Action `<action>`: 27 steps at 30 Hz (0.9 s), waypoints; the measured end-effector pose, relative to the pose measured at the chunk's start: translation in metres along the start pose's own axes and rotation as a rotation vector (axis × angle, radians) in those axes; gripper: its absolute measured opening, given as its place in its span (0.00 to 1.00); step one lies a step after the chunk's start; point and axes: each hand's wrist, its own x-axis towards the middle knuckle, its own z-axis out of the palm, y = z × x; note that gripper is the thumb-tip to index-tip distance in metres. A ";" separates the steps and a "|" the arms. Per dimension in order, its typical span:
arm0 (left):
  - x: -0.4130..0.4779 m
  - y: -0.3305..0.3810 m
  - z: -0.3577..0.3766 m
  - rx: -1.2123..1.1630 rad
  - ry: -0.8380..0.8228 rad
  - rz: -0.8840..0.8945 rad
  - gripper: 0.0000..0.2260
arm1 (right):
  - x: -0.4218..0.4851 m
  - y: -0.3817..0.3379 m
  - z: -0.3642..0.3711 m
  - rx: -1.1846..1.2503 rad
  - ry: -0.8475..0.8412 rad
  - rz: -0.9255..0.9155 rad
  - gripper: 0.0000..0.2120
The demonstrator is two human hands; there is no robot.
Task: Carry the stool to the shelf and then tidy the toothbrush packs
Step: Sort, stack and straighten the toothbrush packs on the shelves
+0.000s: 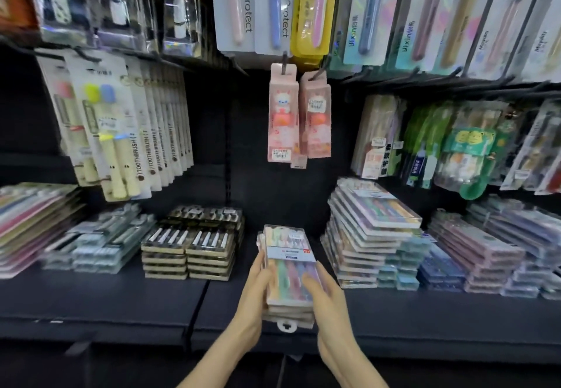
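Plastic blister cases make up the stack of toothbrush packs, which sits near the front edge of the shelf, at the middle, between both hands. The left hand lays fairly straight fingers flat against the stack's left side. The right hand wraps the right side, thumb over the top pack. Such cases should be light and stiff but slick, so the packs will likely slide over one another. Squeezing both long sides, as here, with a thumb on top looks the safest hold, and the hang tab at the near end seems too flimsy to pull by. The shelf is dark, flat and matte. Black-and-gold packs lie stacked just to the left, and a taller leaning pile of pastel packs stands to the right, both close enough to knock. Pink boxes hang from hooks above the far side, leaving little headroom. No stool is in view
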 end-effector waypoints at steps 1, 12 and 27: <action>0.000 -0.006 -0.003 0.011 -0.008 -0.026 0.27 | -0.001 0.005 -0.001 -0.013 -0.001 0.011 0.16; 0.009 -0.030 -0.028 0.319 -0.101 -0.145 0.26 | 0.022 0.028 -0.033 -0.155 -0.093 0.169 0.10; 0.032 -0.006 -0.053 0.605 0.034 -0.106 0.13 | 0.044 0.013 -0.075 -0.253 0.060 0.391 0.11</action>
